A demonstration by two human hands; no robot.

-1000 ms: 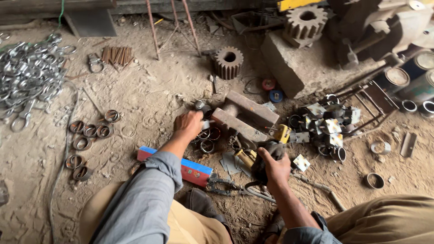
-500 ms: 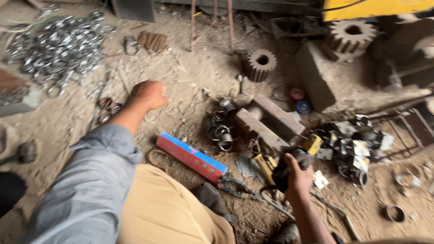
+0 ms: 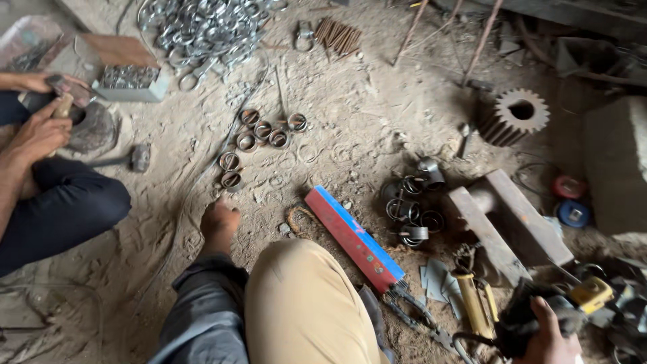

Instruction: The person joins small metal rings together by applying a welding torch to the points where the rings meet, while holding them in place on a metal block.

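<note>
On the dirt floor (image 3: 364, 114) just below a scatter of rusty rings (image 3: 259, 138), the left hand (image 3: 219, 221) reaches down with its fingers curled together, the tips touching or nearly touching the ground; whether it pinches anything I cannot tell. The two nearest rings (image 3: 230, 170) lie just above it, apart from the fingers. The grey sleeve (image 3: 202, 296) runs back beside a tan knee (image 3: 303, 296).

At the bottom right edge, the right hand (image 3: 549, 337) is clamped on a dark tool (image 3: 526, 317) with a yellow part at its far end. Between the hands lies a red and blue bar (image 3: 355, 239), tilted, with a cluster of dark coiled rings (image 3: 408, 209) just right of it and a rusty steel block (image 3: 505, 226) beyond that. A toothed gear (image 3: 515, 114) rests further up.

A heap of shiny clamps (image 3: 202, 30) fills the top left. At the left edge a co-worker's hands (image 3: 37, 131) grip a wooden handle (image 3: 63, 106) over a round dark piece (image 3: 91, 128).
</note>
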